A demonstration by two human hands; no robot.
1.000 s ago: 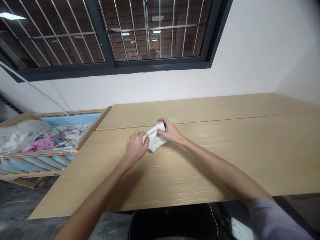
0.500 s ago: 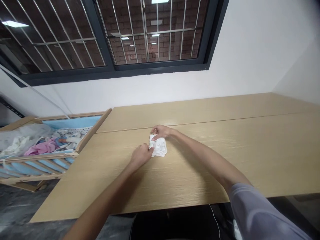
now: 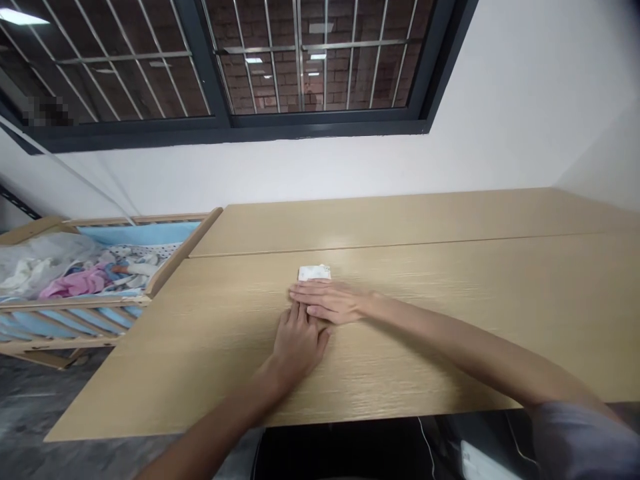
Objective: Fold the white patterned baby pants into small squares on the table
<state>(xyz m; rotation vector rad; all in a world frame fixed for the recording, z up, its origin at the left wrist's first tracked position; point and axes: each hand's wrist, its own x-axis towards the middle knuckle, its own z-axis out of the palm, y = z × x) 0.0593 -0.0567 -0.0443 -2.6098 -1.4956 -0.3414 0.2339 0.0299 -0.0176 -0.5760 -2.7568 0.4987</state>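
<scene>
A small folded white cloth with a faint print [image 3: 315, 272] lies on the wooden table [image 3: 450, 293]. Only its far strip shows; the rest is under my hands. My right hand [image 3: 333, 301] rests flat across it, fingers stretched out to the left. Just nearer to me, my left hand [image 3: 299, 339] lies palm down with its fingers extended, their tips reaching under or against the right hand's fingers. Whether the left fingertips touch the cloth is hidden.
At the left stands a wooden crib [image 3: 75, 307] with blue lining, holding a pink cloth [image 3: 77, 280], other fabrics and a clear plastic bag [image 3: 55, 257]. Behind the table is a white wall with a barred window [image 3: 320, 127]. A black seat [image 3: 345, 450] sits below the table's front edge.
Both hands have gone from gripping the cloth's edges to lying flat. My right hand has come down over the cloth, and my left has moved nearer its front. The cloth shows less.
</scene>
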